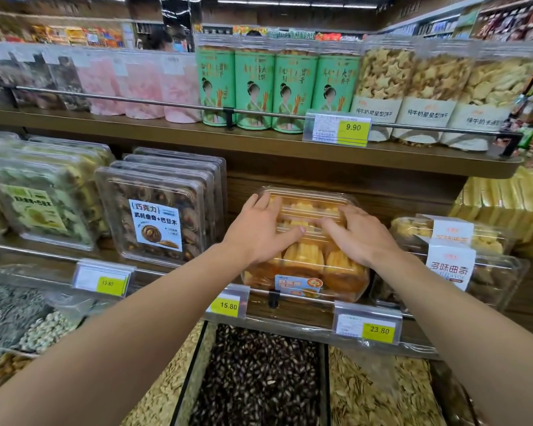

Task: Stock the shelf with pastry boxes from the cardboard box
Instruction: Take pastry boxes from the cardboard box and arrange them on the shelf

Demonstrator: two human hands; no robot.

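Fronting wooden shelf (pixel 290 312), seed bins (pixel 259 379) beneath

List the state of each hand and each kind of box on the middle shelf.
Left hand: flat on pastry box lid.
Right hand: flat on same lid.
Pastry box: closed, lying on shelf.
Chocolate cookie boxes: closed, standing on edge.
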